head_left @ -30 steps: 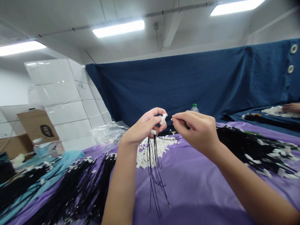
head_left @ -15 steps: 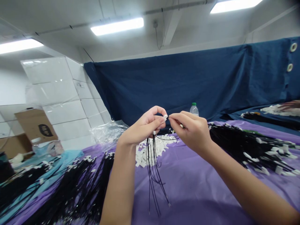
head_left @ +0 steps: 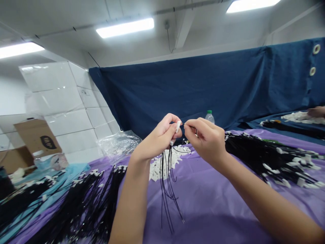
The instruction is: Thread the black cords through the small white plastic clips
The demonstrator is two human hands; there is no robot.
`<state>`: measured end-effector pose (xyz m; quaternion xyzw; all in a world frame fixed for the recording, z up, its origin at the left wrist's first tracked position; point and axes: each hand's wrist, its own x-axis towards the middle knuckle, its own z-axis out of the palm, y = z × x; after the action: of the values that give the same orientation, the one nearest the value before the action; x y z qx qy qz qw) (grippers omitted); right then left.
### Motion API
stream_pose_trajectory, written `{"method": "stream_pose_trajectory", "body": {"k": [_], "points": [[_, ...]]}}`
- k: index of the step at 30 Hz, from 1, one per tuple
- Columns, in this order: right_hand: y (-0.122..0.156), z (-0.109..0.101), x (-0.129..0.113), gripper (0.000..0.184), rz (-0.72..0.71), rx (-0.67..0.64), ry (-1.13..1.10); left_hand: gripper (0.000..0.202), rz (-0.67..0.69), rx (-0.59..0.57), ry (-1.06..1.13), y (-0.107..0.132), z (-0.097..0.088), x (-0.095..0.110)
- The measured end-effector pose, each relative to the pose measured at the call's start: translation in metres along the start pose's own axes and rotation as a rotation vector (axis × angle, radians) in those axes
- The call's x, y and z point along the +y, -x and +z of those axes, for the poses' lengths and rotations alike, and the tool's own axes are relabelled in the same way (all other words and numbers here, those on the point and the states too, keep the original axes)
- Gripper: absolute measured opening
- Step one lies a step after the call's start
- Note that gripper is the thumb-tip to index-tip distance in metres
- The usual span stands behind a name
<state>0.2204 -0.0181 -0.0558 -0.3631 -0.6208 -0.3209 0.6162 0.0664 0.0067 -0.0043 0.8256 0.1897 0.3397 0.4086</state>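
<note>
Head view. Item 1: white clip, held up above the counter, pinched between thumb and forefinger of the left hand, which also clamps the black cord bundle hanging at 6 o'clock. Item 2: cord end, at 3 o'clock and almost touching the clip, pinched tight in the right hand. Handling, as judged: steady clip, short straight cord tip. Surroundings: loose clip pile at 6 o'clock; cord heap at 4 o'clock; water bottle at 1 o'clock.
</note>
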Motion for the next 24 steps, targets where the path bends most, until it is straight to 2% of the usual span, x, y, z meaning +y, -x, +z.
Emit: {"method": "stream_pose_trajectory", "body": {"k": [7,14,17,20,24], "points": [[0.000,0.002,0.000,0.015,-0.061,0.089,-0.012,0.012,0.014,-0.038,0.037,0.001,0.000,0.001],[-0.004,-0.005,0.000,0.012,-0.002,0.006,0.029,0.010,-0.057,0.013,0.107,-0.004,0.001,-0.003],[-0.006,-0.009,0.001,0.012,0.029,-0.037,0.031,0.019,-0.060,0.038,0.131,-0.007,0.003,-0.004],[-0.006,-0.011,0.002,0.012,0.037,-0.037,0.036,0.030,-0.033,0.057,0.163,-0.007,0.006,-0.004],[-0.007,-0.012,0.004,0.010,0.013,-0.027,0.019,0.027,-0.026,0.032,0.158,-0.007,0.005,-0.003]]}}
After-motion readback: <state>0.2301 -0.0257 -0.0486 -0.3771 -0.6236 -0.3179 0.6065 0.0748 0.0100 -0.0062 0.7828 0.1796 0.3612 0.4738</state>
